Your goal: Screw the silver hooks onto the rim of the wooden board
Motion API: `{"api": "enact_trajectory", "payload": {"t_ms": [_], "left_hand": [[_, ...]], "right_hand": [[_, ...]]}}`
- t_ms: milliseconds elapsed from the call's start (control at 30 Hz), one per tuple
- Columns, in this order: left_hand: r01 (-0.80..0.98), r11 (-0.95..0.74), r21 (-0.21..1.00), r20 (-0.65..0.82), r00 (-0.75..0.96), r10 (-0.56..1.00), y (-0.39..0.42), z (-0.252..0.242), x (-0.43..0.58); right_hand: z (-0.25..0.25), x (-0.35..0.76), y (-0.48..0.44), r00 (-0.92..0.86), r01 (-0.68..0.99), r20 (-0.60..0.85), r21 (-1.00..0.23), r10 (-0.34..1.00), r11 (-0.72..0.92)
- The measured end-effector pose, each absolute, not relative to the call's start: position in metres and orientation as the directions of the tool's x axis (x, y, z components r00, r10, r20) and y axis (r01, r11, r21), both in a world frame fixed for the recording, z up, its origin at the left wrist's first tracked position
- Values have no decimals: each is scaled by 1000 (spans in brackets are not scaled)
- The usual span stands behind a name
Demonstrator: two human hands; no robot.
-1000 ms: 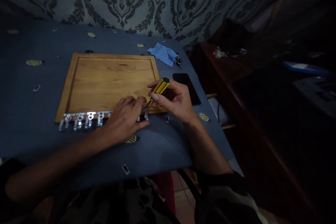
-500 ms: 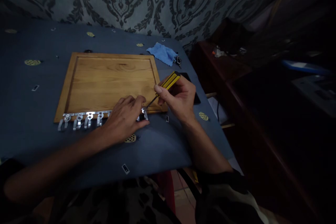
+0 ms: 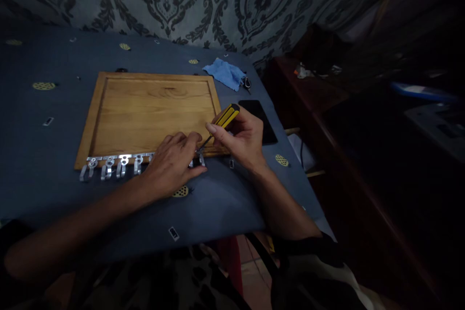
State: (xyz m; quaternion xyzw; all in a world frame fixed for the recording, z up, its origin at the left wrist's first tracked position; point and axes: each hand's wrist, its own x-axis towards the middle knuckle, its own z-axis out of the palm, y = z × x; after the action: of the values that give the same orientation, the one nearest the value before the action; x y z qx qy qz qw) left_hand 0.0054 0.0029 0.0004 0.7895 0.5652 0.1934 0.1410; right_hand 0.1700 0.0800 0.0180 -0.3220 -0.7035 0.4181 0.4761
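A framed wooden board (image 3: 152, 111) lies flat on the table. Along its near edge runs a silver metal hook rail (image 3: 124, 160) with several hooks hanging over the side. My left hand (image 3: 174, 157) presses over the right part of the rail, fingers on the board and thumb below, closed around that section and hiding some of it. My right hand (image 3: 241, 138) grips a yellow-and-black screwdriver (image 3: 225, 118), tilted, its shaft pointing down-left. The screwdriver's tip meets the rail near its right end, beside my left fingers. Whether a screw is under the tip, I cannot tell.
Behind the board's right corner lies a blue cloth (image 3: 225, 73), with a small dark metal item (image 3: 247, 84) beside it. A flat black device (image 3: 259, 121) rests right of my right hand. Patterned blue cloth (image 3: 47, 145) covers the table, and dark red furniture (image 3: 305, 87) stands right.
My right hand has shifted slightly left with the screwdriver, whose tip has moved left onto the rail. More of the black device shows. My left hand stays in place.
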Motion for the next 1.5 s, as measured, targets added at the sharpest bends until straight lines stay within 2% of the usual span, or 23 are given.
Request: {"api": "enact_trajectory", "payload": {"t_ms": [167, 433, 733, 933, 1200, 1500], "left_hand": [[845, -319, 429, 157, 278, 948, 3, 0, 6], [845, -326, 424, 163, 282, 945, 3, -1, 5], [843, -328, 426, 170, 281, 944, 2, -1, 5], [840, -326, 434, 171, 279, 945, 3, -3, 4], [839, -330, 433, 170, 283, 944, 3, -3, 5], [827, -320, 463, 153, 282, 947, 2, -2, 4]], "right_hand": [[19, 173, 83, -389, 54, 381, -899, 839, 434], [32, 183, 87, -593, -15, 269, -946, 759, 323], [26, 181, 89, -450, 58, 382, -889, 807, 454], [25, 177, 87, -353, 77, 422, -876, 835, 476], [22, 176, 85, -343, 118, 442, -855, 829, 505], [21, 176, 85, -362, 87, 435, -865, 824, 494]]}}
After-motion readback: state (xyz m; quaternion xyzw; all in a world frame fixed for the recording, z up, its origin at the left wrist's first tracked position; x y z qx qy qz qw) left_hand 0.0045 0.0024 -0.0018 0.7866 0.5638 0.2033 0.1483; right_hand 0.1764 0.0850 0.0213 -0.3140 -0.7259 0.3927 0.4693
